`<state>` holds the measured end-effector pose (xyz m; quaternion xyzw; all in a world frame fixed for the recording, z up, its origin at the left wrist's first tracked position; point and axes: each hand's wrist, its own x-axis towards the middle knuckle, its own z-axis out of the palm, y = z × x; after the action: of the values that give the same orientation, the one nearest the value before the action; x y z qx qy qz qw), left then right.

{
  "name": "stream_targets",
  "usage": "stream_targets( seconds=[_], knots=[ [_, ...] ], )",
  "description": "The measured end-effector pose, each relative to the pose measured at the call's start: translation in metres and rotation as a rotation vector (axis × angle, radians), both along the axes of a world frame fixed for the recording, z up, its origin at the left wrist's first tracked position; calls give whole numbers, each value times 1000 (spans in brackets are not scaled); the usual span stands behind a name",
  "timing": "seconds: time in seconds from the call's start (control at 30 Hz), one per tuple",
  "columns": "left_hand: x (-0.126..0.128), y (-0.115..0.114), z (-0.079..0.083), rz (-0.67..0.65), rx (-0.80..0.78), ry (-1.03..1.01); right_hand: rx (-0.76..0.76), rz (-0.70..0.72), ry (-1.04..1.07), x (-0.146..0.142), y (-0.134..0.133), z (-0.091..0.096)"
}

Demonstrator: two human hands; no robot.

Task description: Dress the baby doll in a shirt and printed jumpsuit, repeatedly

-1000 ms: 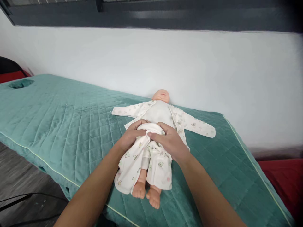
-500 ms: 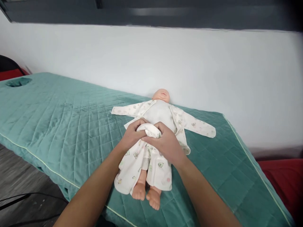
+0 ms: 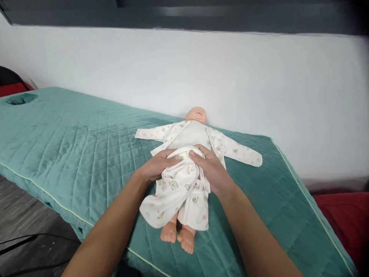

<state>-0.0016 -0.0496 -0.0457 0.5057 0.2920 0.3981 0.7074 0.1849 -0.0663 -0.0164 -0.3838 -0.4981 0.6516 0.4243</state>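
This looks like a massage room or a room for learning baby care, but I can't tell which. A long massage bed [image 3: 86, 154] with a puffy green cover [image 3: 259, 207] goes across the room. It has a round face hole [image 3: 21, 99] in the upper left of the frame. A baby doll [image 3: 193, 132] in baby clothes [image 3: 175, 184] lies on the bed. Behind it is a plain white wall [image 3: 245, 77]. The gray floor [image 3: 23, 207] at the lower left looks like wood, with black cords [image 3: 46, 267] above it.
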Motion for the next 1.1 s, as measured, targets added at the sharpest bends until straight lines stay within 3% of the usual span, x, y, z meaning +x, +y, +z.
stream_targets(
  seconds=[0.1,0.2,0.37,0.5,0.63,0.77,0.9,1.0,1.1],
  knots=[
    [-5,1,-1,-153,40,75,43,-17,-76,0,0,0],
    [-7,-1,-3,-175,38,95,125,-37,-190,0,0,-2],
    [-2,-2,-9,-40,-37,-118,235,-32,-376,-5,-2,0],
    [2,-1,-10,122,-98,-177,294,155,-417,-8,-6,11],
    [4,-3,-8,221,-103,-135,208,327,-496,-4,-9,17],
    [4,-5,-3,191,-32,-13,4,181,-242,0,-5,7],
    [2,-6,5,-10,100,122,-117,21,40,0,0,-1],
    [0,-6,6,-106,94,142,-101,-14,54,-3,-1,-1],
    [0,-6,0,-70,23,9,-81,-51,-31,-7,-4,1]
  ],
)
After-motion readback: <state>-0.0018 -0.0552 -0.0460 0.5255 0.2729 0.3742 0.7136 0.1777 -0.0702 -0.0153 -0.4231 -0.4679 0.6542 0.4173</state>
